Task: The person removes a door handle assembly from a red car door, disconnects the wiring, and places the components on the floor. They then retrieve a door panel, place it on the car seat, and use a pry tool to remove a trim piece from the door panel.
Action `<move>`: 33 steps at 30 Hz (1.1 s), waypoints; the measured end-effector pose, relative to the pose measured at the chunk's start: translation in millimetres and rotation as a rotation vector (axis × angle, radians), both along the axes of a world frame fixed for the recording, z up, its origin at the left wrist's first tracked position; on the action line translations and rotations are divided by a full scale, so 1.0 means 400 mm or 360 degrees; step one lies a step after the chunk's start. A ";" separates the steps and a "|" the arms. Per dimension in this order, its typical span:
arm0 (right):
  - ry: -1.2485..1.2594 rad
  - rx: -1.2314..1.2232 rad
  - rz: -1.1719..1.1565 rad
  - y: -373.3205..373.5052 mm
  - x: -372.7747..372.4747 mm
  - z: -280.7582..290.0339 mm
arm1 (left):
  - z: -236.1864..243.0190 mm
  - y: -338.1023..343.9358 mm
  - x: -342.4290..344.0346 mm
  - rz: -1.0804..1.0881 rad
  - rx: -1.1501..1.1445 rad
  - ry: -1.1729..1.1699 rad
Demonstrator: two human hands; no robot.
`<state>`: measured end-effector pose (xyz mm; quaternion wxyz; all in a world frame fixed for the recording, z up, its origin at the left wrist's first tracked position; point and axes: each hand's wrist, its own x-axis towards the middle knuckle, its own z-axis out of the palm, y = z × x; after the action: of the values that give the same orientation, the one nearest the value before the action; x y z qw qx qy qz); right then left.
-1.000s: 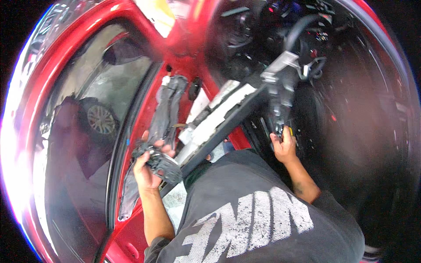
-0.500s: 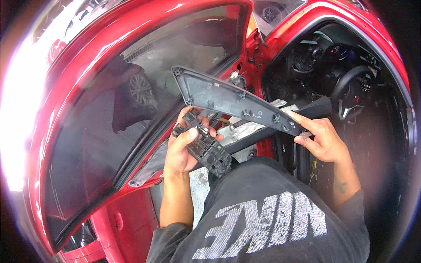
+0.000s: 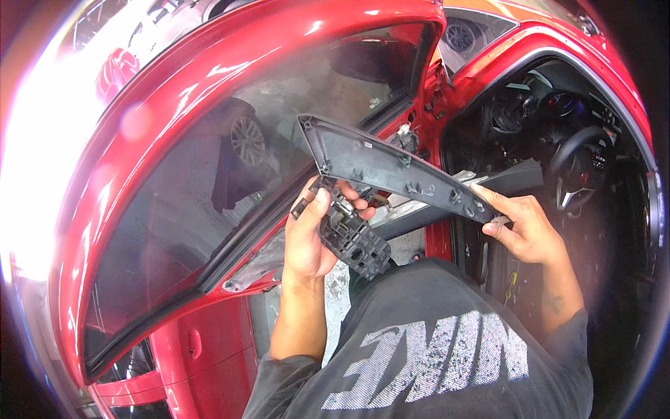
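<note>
My left hand (image 3: 305, 241) is closed round a black plastic window switch module (image 3: 356, 241), its moulded, many-recessed side showing. The thumb lies across the module's upper end, and the fingers come round from behind. A long dark grey trim panel (image 3: 380, 160) slants across just above it, its clip-and-rib underside facing me. My right hand (image 3: 534, 227) pinches the panel's narrow right end between thumb and fingers. The panel's wide left end hangs close over the module and the left fingertips; whether they touch I cannot tell.
An opened red car door (image 3: 230, 66) with dark window glass (image 3: 188, 188) stands at my left and ahead. Behind the trim panel, a dark long door part (image 3: 488, 185) lies across the doorway. On the right is the car's interior with its steering wheel (image 3: 579, 167).
The whole view has shifted, so the car and both hands appear farther right. The trim panel's wide end sits slightly closer to the switch module. Both grips are unchanged.
</note>
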<state>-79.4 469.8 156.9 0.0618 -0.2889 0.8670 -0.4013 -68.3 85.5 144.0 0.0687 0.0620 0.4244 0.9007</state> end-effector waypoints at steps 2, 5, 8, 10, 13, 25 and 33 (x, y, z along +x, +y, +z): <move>0.0029 0.0007 -0.0001 0.002 0.002 0.001 | -0.003 0.000 -0.003 -0.0015 0.0024 0.0014; -0.0023 0.0062 -0.0021 -0.001 0.004 0.012 | -0.005 0.001 -0.006 -0.0029 0.0044 0.0031; 0.0159 0.0010 -0.0023 -0.002 0.003 -0.004 | -0.012 -0.001 -0.016 -0.0055 0.0059 0.0041; 0.0096 0.0030 -0.0048 -0.003 0.008 -0.001 | -0.019 -0.005 -0.020 -0.0083 0.0070 0.0040; 0.0055 0.0031 -0.0068 -0.005 0.012 0.002 | -0.014 -0.001 -0.020 -0.0074 0.0107 0.0010; -0.0084 -0.0059 -0.0073 -0.006 0.012 -0.012 | -0.021 -0.003 -0.042 -0.0104 0.0092 -0.0018; -0.0103 -0.0156 0.0001 -0.007 0.000 -0.022 | 0.023 0.022 -0.042 -0.0044 0.0116 -0.0032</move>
<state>-79.3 467.1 148.2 0.0758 -0.2786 0.8439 -0.4523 -85.0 94.3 153.3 0.0830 0.0613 0.3897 0.9152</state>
